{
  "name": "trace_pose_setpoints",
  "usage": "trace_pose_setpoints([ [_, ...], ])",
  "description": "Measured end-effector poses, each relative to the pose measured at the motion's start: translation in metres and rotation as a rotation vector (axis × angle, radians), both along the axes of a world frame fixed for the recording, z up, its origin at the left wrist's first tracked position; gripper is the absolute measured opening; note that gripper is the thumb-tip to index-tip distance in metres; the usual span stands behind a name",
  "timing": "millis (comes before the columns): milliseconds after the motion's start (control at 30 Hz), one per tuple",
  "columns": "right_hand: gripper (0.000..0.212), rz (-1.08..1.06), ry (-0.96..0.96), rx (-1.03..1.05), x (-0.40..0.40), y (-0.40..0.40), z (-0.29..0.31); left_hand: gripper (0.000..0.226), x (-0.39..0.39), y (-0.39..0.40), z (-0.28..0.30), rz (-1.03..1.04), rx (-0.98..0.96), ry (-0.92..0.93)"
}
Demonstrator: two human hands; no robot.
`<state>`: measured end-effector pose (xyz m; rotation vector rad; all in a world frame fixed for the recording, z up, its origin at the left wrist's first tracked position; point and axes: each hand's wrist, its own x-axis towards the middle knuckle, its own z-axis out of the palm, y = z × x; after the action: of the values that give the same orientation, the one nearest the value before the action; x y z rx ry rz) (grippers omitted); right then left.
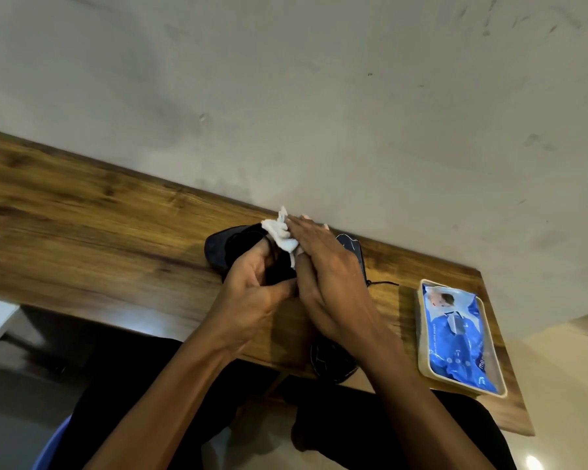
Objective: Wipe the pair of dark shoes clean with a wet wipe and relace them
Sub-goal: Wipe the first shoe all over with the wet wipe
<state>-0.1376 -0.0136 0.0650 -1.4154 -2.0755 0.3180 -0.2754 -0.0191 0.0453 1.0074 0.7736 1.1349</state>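
Note:
A dark shoe [226, 247] lies on the wooden table [92, 225] near the wall, toe to the left. My left hand [255, 293] grips its heel end from the near side. My right hand [323, 266] lies over the shoe with straight fingers, pressing a crumpled white wet wipe [280, 232] against its upper. The second dark shoe [335, 362] sits to the right, mostly hidden under my right forearm; its far end [350, 244] and a black lace [384, 283] stick out past my hand.
A blue pack of wet wipes [459, 337] rests in a cream tray [423, 364] at the table's right end. The grey wall runs right behind the shoes. My dark-clothed lap lies below the table's near edge.

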Motion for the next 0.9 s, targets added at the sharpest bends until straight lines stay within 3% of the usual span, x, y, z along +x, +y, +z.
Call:
trace_pose_setpoints([
  [100, 0.027, -0.053, 0.028, -0.127, 0.006, 0.015, 0.008, 0.067, -0.005, -0.002, -0.002, -0.037, 0.004, 0.005],
  [167, 0.028, -0.057, 0.044, -0.185, 0.008, 0.019, 0.012, 0.065, -0.006, -0.002, -0.004, -0.042, 0.014, 0.004],
  [267, 0.028, -0.056, -0.031, -0.047, 0.002, 0.008, 0.009, 0.061, -0.008, -0.003, -0.007, -0.028, 0.008, -0.031],
  [367, 0.047, -0.028, -0.219, 0.144, -0.004, -0.013, -0.003, 0.056, -0.008, -0.005, -0.005, 0.009, -0.028, -0.112],
  [467, 0.05, -0.002, -0.301, 0.244, 0.001, -0.021, -0.005, 0.05, -0.005, -0.004, -0.004, 0.04, -0.043, -0.128],
  [567, 0.048, -0.079, -0.265, 0.278, 0.017, -0.012, -0.001, 0.054, -0.003, -0.003, 0.0, -0.008, -0.022, -0.138],
  [700, 0.049, -0.148, -0.055, 0.092, 0.037, 0.001, 0.005, 0.046, -0.003, -0.005, 0.004, -0.007, 0.009, -0.104],
  [900, 0.05, -0.066, -0.29, 0.336, 0.015, -0.022, -0.001, 0.058, -0.007, -0.003, 0.004, 0.004, -0.017, -0.15],
])
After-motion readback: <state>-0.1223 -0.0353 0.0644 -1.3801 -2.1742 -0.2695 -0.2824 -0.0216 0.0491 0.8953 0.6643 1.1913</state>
